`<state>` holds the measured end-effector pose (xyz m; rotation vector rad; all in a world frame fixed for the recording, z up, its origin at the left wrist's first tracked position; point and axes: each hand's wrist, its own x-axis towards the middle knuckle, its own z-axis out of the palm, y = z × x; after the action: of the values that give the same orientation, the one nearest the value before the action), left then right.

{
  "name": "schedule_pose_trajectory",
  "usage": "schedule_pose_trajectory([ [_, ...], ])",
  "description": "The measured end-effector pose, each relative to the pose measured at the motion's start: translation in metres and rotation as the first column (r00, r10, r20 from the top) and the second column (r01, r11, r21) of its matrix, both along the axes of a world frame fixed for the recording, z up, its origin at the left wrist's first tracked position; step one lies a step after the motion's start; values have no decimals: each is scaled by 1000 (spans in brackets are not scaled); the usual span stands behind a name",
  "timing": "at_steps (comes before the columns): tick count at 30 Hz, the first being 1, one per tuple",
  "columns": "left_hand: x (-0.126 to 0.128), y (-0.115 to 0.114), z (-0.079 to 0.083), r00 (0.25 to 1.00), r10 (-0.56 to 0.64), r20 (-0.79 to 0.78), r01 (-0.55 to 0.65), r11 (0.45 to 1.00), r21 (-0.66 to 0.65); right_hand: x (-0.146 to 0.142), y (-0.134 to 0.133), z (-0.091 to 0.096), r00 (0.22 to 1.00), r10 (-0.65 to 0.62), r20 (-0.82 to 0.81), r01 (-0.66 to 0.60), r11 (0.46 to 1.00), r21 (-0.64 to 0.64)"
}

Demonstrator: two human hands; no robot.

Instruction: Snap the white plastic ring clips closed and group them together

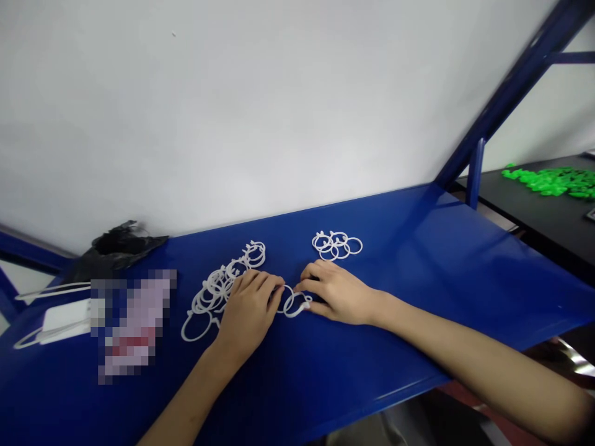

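Observation:
Two overlapping thin white plastic rings [286, 312] lie between my hands, each about bracelet size, like curtain rings. My left hand [251, 310] has its thumb and fingers closed on the left edge of one. At the right edge of the other, my right hand [341, 293] pinches with thumb and fingertips near a small tab. A long heap of similar rings [211, 291], many with small knobs, spreads beside and behind my left hand, which covers part of it. Beyond my right hand sits a smaller group of overlapping rings [341, 249].
The blue tabletop [395, 248] meets a white wall [279, 111]. To the left are a black plastic bag [123, 244], a white face mask [65, 321] and a blurred pinkish packet [139, 322]. Green pieces [553, 181] lie on a black table at right, past a blue frame post [474, 173].

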<state>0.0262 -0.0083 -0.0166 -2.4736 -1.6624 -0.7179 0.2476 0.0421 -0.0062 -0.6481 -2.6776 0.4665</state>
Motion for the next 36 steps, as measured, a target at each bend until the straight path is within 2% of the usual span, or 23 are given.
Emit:
schedule_pose_trajectory([
  [6,0,-2,5,994,5,110,-19,992,128,-2,1,0,996,-60,-60,56,996,-67],
  [10,1,-4,11,988,-14,156,-25,969,245,-2,1,0,996,-79,-51,76,995,-67],
  [19,5,-7,16,949,19,315,-66,988,137,-2,3,-1,996,-54,-69,49,996,-74],
  [27,3,-9,14,975,-120,189,66,961,270,-2,0,2,996,-27,-80,21,996,-81],
  [36,6,-13,16,955,-194,226,153,970,188,-2,-2,1,995,-41,-92,34,996,-78],
])
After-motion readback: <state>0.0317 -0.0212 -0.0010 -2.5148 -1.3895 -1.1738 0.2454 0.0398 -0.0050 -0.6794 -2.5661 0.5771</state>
